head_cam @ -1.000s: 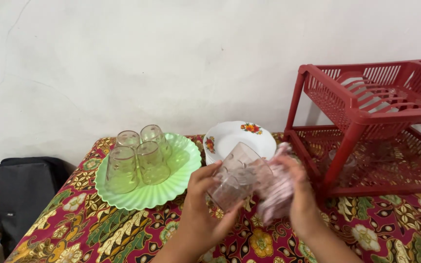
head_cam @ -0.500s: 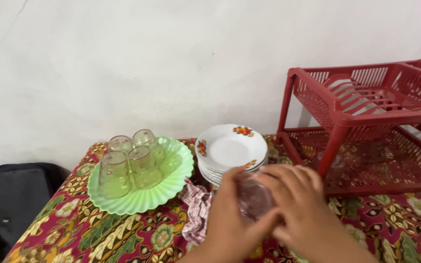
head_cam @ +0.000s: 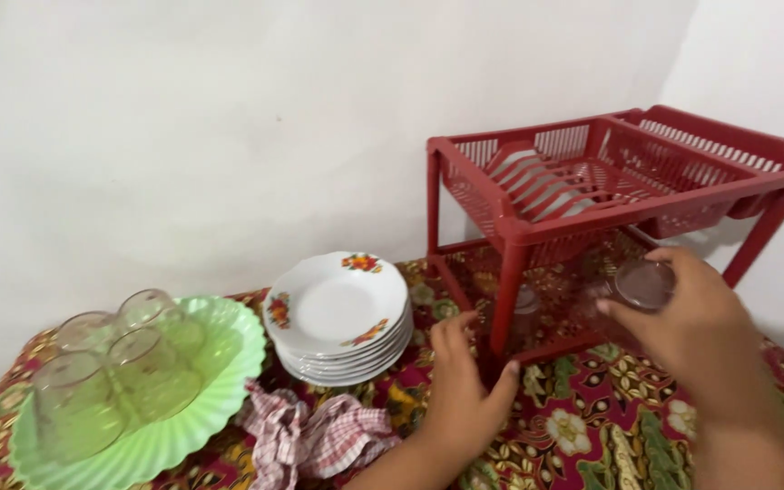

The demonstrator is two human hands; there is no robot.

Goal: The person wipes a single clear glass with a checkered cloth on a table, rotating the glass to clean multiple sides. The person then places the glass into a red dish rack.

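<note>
My right hand grips a clear drinking glass and holds it at the front of the red dish rack's lower shelf. Another clear glass stands on that lower shelf, behind the front post. My left hand rests on the patterned tablecloth with fingers apart, its thumb close to the base of the rack's front post; it holds nothing. A checked cloth lies crumpled on the table just left of that hand.
A stack of white flowered plates sits left of the rack. Further left, a green scalloped plate carries several upturned clear glasses. A white wall runs behind everything.
The checked cloth was dropped onto the table. My right hand carried the glass rightward to the rack's lower shelf; my left hand let go and settled on the table. The view swung right.
</note>
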